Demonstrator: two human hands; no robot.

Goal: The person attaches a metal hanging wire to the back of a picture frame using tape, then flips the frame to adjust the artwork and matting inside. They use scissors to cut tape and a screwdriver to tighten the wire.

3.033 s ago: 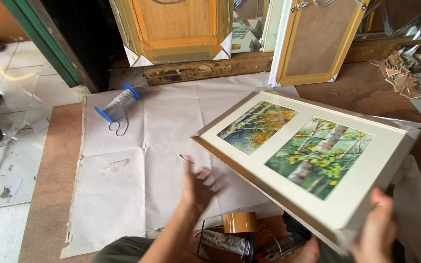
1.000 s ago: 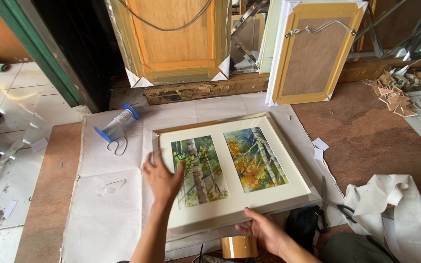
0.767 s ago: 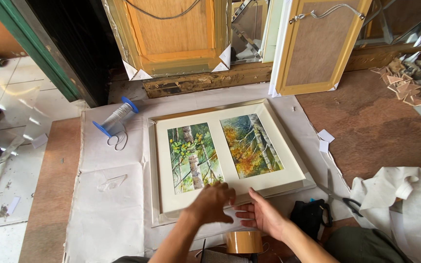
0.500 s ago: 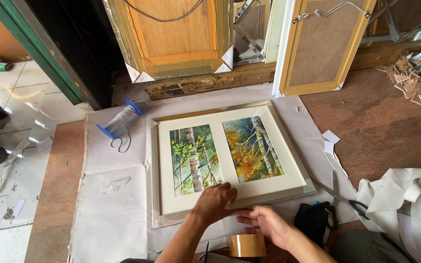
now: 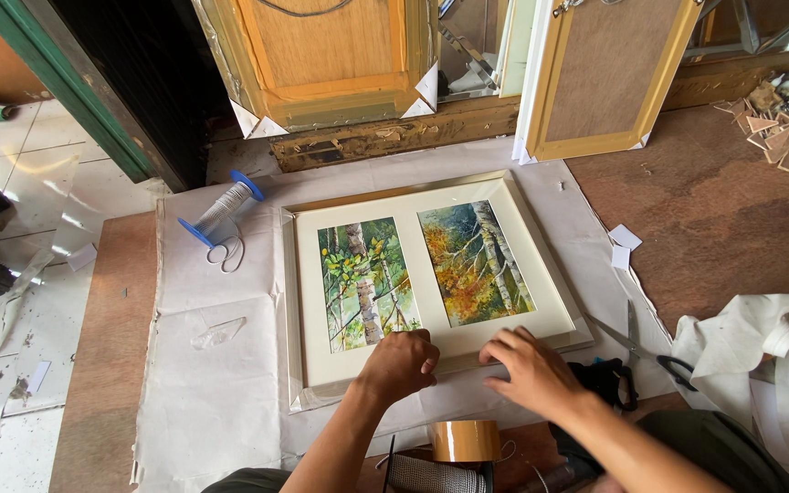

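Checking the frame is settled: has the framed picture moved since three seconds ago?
Yes. The framed picture, then held tilted off to the right, now lies flat beside the blue spool, both hands at its near edge.

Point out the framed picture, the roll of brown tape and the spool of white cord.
framed picture [image 5: 413,196], head view, cream mat above the paintings
roll of brown tape [image 5: 464,440], head view, outer side
spool of white cord [image 5: 222,209], head view, wound middle

No packages, labels, signs or screens show: only framed pictures, tools and paper lie on the floor around the person's hands.
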